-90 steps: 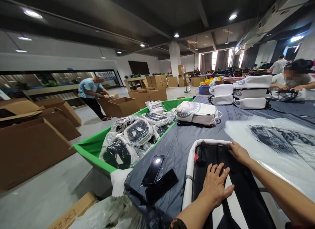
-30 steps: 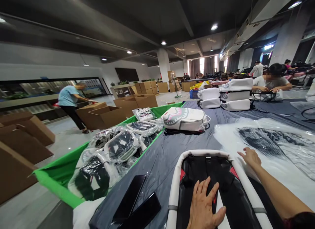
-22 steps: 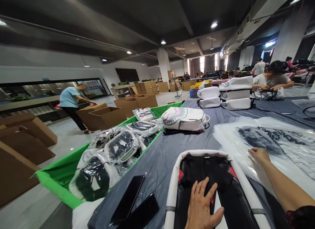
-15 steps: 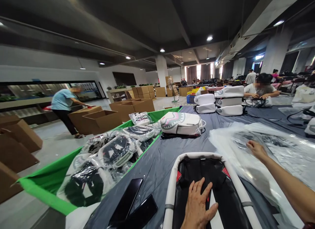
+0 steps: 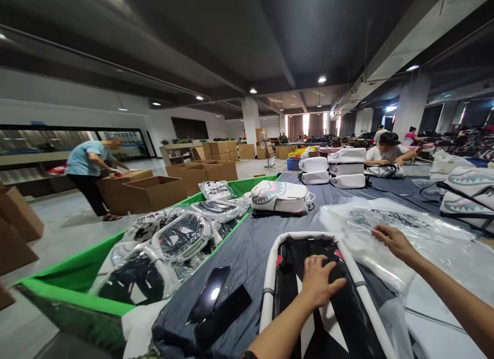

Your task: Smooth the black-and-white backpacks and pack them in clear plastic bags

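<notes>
In front of me a white-edged backpack [image 5: 283,276] lies with its black strap side up. My left hand [image 5: 320,281] is over its black panel, fingers spread and slightly bent. It holds nothing; whether the fingertips touch the panel I cannot tell. To the right, my right hand [image 5: 393,243] is above a pile of clear plastic bags [image 5: 358,245], its fingers loosely stretched and nothing visibly held. Two dark phones [image 5: 210,292] lie left of the backpack. Farther up the table is a white backpack with a shark-mouth print [image 5: 281,197].
A green-edged bin [image 5: 73,302] at the left holds several bagged backpacks [image 5: 181,233]. Stacked white bags [image 5: 347,168] stand at the far table end, near a seated co-worker [image 5: 388,150]. More shark-print bags [image 5: 469,194] lie at right. Another person [image 5: 90,166] bends over cardboard boxes [image 5: 154,194].
My left hand has moved up the backpack and its fingers are more bent. My right hand has loosened from a closed shape at the plastic bags. The view has shifted to the right.
</notes>
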{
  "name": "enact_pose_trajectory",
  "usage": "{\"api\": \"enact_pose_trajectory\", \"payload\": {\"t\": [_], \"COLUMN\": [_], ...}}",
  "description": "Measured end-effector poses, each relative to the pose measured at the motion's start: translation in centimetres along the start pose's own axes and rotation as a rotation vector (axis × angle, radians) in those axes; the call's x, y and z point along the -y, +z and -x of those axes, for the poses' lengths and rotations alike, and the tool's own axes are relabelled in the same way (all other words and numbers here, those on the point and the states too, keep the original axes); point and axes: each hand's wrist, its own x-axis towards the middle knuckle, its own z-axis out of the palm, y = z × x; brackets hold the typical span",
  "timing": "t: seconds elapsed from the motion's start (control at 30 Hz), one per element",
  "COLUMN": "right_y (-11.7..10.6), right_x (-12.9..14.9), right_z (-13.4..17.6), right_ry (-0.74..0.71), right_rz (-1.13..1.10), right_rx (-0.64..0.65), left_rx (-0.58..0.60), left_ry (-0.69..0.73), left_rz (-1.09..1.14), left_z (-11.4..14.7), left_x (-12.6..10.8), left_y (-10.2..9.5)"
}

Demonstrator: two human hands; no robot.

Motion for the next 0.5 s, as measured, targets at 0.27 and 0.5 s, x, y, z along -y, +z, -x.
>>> {"api": "enact_pose_trajectory", "payload": {"t": [0.27,0.5], "right_y": [2.0,1.6], "right_x": [5.0,3.3], "right_z": [11.2,17.7], "right_ry": [-0.137,0.502], "right_rz": [-0.043,-0.584], "right_rx": [-0.010,-0.242], "left_rx": [-0.128,-0.114], "left_ry": [-0.361,-0.460], "left_rz": [1.160,1.010], "left_z": [-1.6,3.0], "left_x": [-6.9,-4.5], "left_y": [4.6,5.6]}}
